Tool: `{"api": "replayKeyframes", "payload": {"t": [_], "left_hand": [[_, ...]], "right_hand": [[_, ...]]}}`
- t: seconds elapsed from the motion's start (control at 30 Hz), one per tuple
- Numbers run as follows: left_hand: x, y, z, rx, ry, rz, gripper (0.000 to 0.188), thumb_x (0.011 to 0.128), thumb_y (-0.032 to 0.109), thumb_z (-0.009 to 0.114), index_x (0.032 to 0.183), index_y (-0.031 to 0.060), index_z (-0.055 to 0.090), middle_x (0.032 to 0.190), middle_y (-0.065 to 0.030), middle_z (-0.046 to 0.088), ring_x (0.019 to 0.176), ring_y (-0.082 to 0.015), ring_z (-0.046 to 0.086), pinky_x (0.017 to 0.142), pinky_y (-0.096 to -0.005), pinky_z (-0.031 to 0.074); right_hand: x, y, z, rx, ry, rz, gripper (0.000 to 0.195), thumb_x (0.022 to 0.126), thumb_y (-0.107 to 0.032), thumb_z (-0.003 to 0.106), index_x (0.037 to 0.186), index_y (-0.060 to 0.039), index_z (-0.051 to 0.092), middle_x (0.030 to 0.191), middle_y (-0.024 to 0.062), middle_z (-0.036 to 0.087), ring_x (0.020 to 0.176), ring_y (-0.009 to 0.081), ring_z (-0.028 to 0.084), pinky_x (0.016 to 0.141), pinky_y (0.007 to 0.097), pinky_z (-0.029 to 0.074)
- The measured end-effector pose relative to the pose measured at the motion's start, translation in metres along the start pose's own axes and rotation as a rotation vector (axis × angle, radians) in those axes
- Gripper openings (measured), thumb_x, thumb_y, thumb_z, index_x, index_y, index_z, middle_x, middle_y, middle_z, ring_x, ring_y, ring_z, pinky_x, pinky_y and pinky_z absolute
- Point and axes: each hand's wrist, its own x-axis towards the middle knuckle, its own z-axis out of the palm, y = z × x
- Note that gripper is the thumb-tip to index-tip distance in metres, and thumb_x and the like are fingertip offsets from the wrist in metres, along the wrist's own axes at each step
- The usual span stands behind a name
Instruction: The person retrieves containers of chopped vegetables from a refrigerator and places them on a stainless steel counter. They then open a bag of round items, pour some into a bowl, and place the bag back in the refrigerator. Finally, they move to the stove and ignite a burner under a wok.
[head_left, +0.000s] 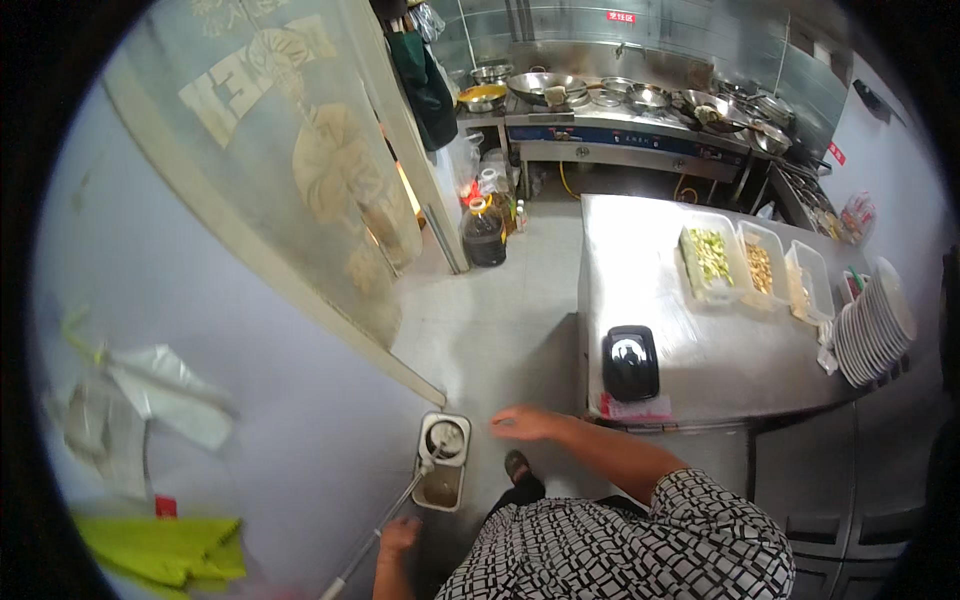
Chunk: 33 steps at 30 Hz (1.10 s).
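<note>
At the lower left, my left hand (401, 534) is beside the pole of a mop (379, 531); blur hides whether its fingers touch the pole. The mop stands slanted with its head in the round wringer basket of a mop bucket (440, 487), which has murky water in its near half. My right hand (519, 422) hangs over the floor to the right of the bucket, fingers loosely bent, with nothing seen in it. It is left of the corner of a stainless steel table (697, 360), where a black plastic tray (631, 363) lies.
Clear plastic containers of chopped food (709, 259) and a leaning stack of white plates (874, 330) stand on the table. Beyond are a stove (626, 142) with woks and a large bottle of dark liquid (484, 238) by the doorway. A wall (300, 397) runs along the left.
</note>
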Motion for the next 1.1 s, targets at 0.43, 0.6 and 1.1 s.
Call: {"api": "replayKeyframes", "payload": {"t": [0.43,0.6,1.1], "left_hand": [[0.296,0.367,-0.011,0.501,-0.069,0.542,0.048,0.087,0.038,0.062,0.120,0.0029,0.064,0.108,-0.0194,0.069,0.102,-0.0333,0.066,0.090,-0.0394,0.050],[0.410,0.382,-0.015,0.247,-0.055,0.361,0.038,0.090,0.033,0.061,0.114,0.0035,0.066,0.103,-0.0153,0.070,0.092,-0.0251,0.067,0.081,-0.0352,0.051],[0.579,0.474,-0.042,-0.245,-0.049,-0.509,0.020,0.090,0.026,0.056,0.089,0.0068,0.062,0.071,-0.0069,0.060,0.057,-0.0198,0.056,0.050,-0.0343,0.045]], "right_hand": [[0.038,0.091,-0.203,0.262,0.548,0.303,0.033,0.090,-0.027,0.064,0.111,-0.0016,0.067,0.102,0.0111,0.070,0.095,0.0177,0.065,0.085,0.0313,0.051],[0.117,0.129,-0.296,0.434,0.575,0.335,0.033,0.092,-0.026,0.064,0.112,-0.0003,0.066,0.100,0.0102,0.070,0.093,0.0159,0.064,0.085,0.0304,0.050],[0.305,0.177,-0.604,0.305,0.677,0.374,0.035,0.094,-0.027,0.060,0.115,0.0003,0.066,0.103,0.0086,0.070,0.098,0.0172,0.063,0.089,0.0306,0.049]]}}
